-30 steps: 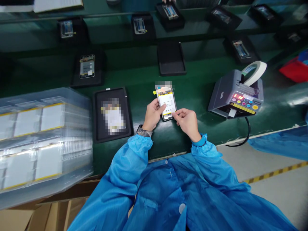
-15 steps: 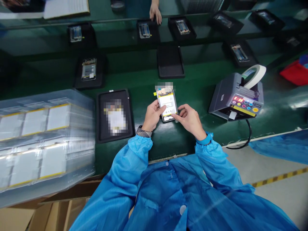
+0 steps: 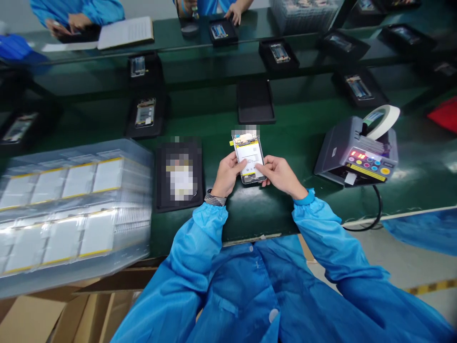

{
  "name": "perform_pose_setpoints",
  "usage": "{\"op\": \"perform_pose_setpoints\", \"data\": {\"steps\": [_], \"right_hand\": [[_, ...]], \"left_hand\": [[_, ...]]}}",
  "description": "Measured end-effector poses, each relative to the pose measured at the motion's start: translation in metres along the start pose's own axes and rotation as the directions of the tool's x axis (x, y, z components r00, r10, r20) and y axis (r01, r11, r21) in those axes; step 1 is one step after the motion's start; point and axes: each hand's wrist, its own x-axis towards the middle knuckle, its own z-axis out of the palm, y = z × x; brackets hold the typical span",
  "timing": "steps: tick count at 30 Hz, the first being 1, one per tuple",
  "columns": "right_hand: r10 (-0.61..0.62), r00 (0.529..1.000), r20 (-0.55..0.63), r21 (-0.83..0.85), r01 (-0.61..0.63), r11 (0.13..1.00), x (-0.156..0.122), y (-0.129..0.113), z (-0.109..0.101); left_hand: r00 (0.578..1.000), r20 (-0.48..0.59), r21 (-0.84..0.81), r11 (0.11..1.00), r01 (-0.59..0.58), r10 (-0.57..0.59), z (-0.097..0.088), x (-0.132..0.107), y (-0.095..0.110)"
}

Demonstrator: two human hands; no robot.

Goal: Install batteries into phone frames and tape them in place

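Left hand (image 3: 224,176), right hand (image 3: 282,175) pinched shut on phone chassis (image 3: 249,157); black tray (image 3: 178,204) just left, tape dispenser (image 3: 341,147) right; green bench (image 3: 289,131) beneath.

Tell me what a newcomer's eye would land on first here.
First comes the open phone with its white battery showing, held at the centre over the green bench between the left hand and the right hand. Next come the grey tape dispenser with lit coloured buttons on the right, and the stack of clear trays of white cells on the left.
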Motion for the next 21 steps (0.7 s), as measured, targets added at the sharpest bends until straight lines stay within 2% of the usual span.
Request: {"op": "perform_pose_setpoints", "data": {"steps": [4, 10, 12, 17, 21], "right_hand": [[0.021, 1.000, 0.020, 0.004, -0.021, 1.000, 0.006, 0.001, 0.007], [-0.035, 0.999, 0.035, -0.022, 0.035, 0.999, 0.019, 0.009, 0.008], [-0.050, 0.998, 0.042, -0.021, 0.051, 0.998, 0.024, 0.012, 0.008], [-0.085, 0.985, 0.149, 0.093, 0.072, 0.993, 0.032, 0.018, 0.012], [-0.104, 0.988, 0.110, 0.111, 0.092, 0.990, 0.035, 0.023, 0.012]], "left_hand": [[0.999, -0.028, 0.019, 0.999, -0.026, 0.027, -0.005, 0.001, 0.003], [0.997, -0.053, 0.109, 0.993, -0.054, 0.060, -0.006, -0.002, 0.011], [0.996, -0.068, 0.132, 0.990, -0.046, 0.055, -0.005, -0.002, 0.014], [0.992, -0.120, 0.180, 0.984, -0.001, 0.024, -0.006, 0.002, 0.020], [0.991, -0.136, 0.237, 0.971, 0.035, -0.002, -0.003, 0.006, 0.024]]}}
